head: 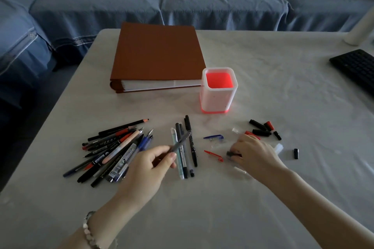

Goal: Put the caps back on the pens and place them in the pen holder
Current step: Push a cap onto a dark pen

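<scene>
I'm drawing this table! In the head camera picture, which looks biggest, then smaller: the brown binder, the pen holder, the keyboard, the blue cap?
1. Brown binder, biggest by far.
2 and 3. Pen holder and keyboard: unsure, since the picture's edge cuts the keyboard off.
4. Blue cap, smallest.

The left hand (149,164) holds a grey pen (180,142) above the table (202,208). The right hand (254,152) rests on a dark cap (230,153). The holder (219,89) stands beside a brown binder (156,56).
</scene>
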`<state>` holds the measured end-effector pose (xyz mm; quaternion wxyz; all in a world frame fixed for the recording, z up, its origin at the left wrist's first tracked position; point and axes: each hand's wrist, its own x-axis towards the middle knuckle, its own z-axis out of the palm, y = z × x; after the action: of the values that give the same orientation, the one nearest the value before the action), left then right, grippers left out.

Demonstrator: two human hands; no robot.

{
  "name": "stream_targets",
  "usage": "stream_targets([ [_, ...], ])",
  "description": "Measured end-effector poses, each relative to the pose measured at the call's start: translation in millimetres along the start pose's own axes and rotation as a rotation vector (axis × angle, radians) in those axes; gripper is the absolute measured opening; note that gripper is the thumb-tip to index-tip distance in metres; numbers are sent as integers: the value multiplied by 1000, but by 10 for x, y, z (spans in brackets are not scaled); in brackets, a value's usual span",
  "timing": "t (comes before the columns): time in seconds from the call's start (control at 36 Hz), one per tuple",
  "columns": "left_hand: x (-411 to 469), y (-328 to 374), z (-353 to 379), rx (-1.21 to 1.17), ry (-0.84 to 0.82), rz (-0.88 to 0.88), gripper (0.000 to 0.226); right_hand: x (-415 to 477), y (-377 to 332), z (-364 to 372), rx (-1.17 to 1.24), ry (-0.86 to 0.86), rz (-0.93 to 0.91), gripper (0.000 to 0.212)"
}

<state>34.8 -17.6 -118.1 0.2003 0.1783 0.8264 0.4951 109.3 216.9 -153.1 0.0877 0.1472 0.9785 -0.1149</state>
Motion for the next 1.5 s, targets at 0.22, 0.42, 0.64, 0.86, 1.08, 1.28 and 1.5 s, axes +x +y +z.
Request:
stream_targets([
  [0.22, -61, 29, -10, -29, -34, -8, 8, 42, -21, 9, 282, 174, 47, 6],
  [0.42, -58, 124, 21, -74, -42, 1, 14, -141, -381, -391, 1113, 343, 115, 22],
  [0.64, -74, 192, 48, -123, -90, 59, 17, -202, -548, -498, 1523, 255, 140, 15],
  [0.86, -87, 220, 28, -104, -91, 75, 23, -216, -579, -519, 1556, 256, 174, 12],
  [1.08, -121, 251, 12, -35, -93, 113, 29, -274, -651, -505, 1558, 169, 163, 7],
  [1.28, -152, 252, -32, 31, -50, 179, 9, -315, -696, -452, 1509, 131, 148, 22],
  [1.5, -148, 237, 9, -52, 14, 148, 16, -341, -828, -417, 1526, 287, 110, 10],
])
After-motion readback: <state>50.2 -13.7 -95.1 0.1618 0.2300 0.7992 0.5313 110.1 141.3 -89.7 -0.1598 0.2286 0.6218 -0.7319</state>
